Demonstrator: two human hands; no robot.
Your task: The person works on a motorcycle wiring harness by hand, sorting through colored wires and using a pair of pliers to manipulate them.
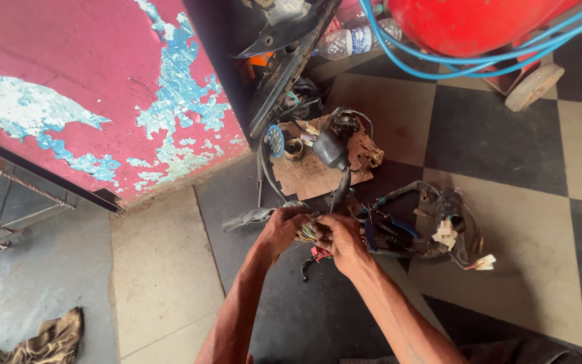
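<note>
Low at the left edge, a crumpled brown rag (52,340) lies on the grey concrete floor (35,283); above it a thin metal frame (1,202) stands beside a pink wall (89,87) whose paint has flaked away in pale blue patches; past the wall's corner, black-and-cream checkered tiles (493,141) cover the ground; dark vehicle parts (284,47) lean against the corner, with a clear plastic bottle (351,40) lying behind them; on the tiles below sits a piece of brown cardboard (314,175) carrying a small blue-rimmed round part (275,140), a metal ring (294,148) and a black rubber boot (331,149), from which a thick black cable runs down toward the hands; at the upper right a red tank (479,23) on a pale wheel (533,86) is wrapped with blue hose (439,64).

Both forearms reach up from the bottom edge; the left hand (281,229) is curled closed round one end of a wiring harness (412,232), fingers wrapped over a bunch of thin coloured wires (308,232); the right hand (341,239), touching the left, is likewise closed, pinching the same bunch; whether anything else sits in either palm cannot be told. The harness trails rightward across the tiles in a tangled loop, black-taped, with white plastic connectors (446,232) hanging at its far side and a small red piece (319,254) dangling just under the right hand.
</note>
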